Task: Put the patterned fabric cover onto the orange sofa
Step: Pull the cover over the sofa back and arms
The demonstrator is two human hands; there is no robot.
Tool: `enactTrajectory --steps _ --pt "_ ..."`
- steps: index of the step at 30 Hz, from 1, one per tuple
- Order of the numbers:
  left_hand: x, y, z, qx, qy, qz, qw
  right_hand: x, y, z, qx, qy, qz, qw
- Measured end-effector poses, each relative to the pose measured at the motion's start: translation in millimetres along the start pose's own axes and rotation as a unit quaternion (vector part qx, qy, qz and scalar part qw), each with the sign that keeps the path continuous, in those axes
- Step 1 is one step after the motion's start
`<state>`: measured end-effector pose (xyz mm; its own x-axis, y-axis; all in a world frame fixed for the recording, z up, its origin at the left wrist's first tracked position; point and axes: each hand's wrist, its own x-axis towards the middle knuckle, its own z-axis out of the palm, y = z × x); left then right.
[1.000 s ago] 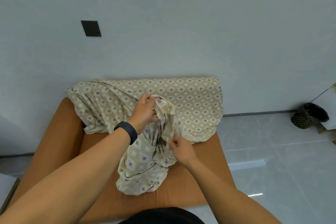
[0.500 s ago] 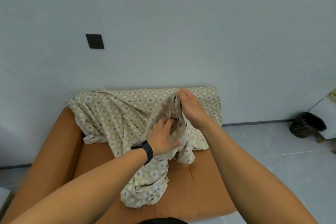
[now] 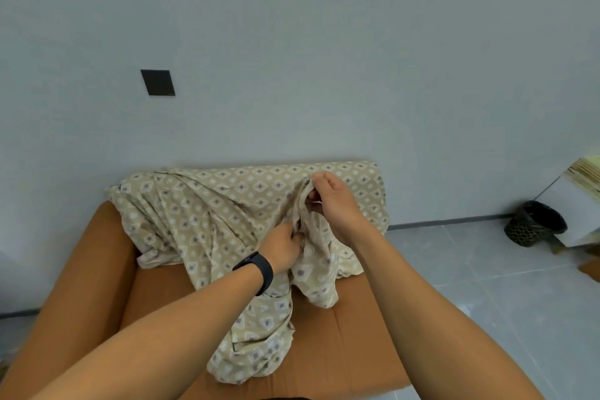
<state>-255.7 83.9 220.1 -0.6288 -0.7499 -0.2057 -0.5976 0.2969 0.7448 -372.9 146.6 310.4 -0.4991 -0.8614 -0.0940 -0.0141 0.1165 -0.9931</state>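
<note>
both hands bunching the cover (image 3: 207,204) on the sofa (image 3: 357,334)
right hand (image 3: 337,201) and left hand (image 3: 282,247) pinch folds; cloth below the fingers may slide off, being loose

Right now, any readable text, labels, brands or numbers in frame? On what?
None readable.
Black square wall plate: faint mark near its lower edge, too small to read.
Black wristband on the left wrist: no visible text.
Beige diamond-patterned fabric cover: printed pattern only, no words.
Black mesh bin: no label visible.
</note>
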Motion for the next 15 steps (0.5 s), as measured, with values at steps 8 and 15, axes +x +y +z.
enactTrajectory --steps 8,15 --pt "-1.1 56.1 -42.0 -0.354 -0.040 -0.010 0.934 -29.4 62.9 -25.0 -0.085 -0.015 0.009 0.996" --pt "5.3 74.6 -69.1 -0.475 -0.055 0.037 0.878 -12.1 87.2 -26.1 -0.172 0.110 0.021 0.979"
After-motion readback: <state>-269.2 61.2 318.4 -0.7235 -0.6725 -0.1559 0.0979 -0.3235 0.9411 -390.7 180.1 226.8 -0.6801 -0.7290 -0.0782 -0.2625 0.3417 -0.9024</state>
